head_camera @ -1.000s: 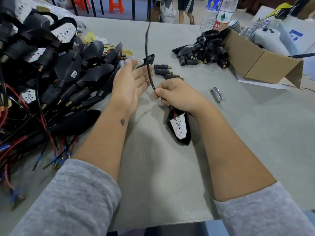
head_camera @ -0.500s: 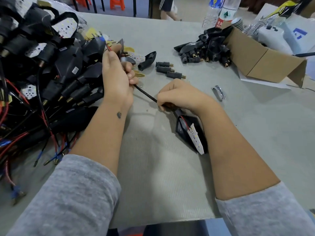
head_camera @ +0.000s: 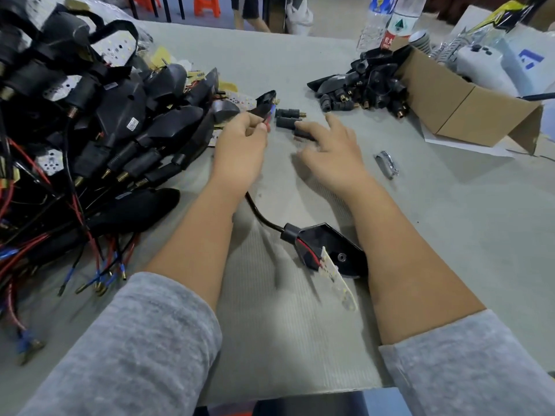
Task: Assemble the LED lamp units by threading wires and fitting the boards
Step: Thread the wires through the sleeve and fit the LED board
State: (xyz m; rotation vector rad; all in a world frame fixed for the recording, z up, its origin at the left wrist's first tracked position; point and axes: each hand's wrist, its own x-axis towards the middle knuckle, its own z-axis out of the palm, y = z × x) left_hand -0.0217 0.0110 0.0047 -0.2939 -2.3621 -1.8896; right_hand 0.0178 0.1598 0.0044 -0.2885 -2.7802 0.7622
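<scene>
Sprawling over the bench's [head_camera: 450, 235] left edge, a heap of finished lamp units [head_camera: 99, 121] is trailing red and black leads toward the near side, likely parked there to keep the middle free for work. At the far right corner a cardboard box [head_camera: 462, 106] is lying tipped on its side, spilling black connector parts [head_camera: 363, 85] within reach.

In the middle, toward the near edge, the lamp housing [head_camera: 327, 247] being worked on is resting on the bench against the right forearm, its white LED board [head_camera: 336, 280] sticking out tilted and not yet seated, red wires running between board and housing. Its black cable [head_camera: 264, 219] is curving away under the left wrist toward the left hand [head_camera: 240, 145], whose fingers are pinching the red and blue wire ends [head_camera: 268, 118] narrowly, presumably holding them steady for threading.

The right hand [head_camera: 330, 151] is hovering with fingers spread wide and gripping nothing, reaching over three small black sleeves [head_camera: 288, 118] lined up near mid-bench, probably to pick one for the wire. A small shiny metal piece [head_camera: 387, 163] is lying apart to the right.
</scene>
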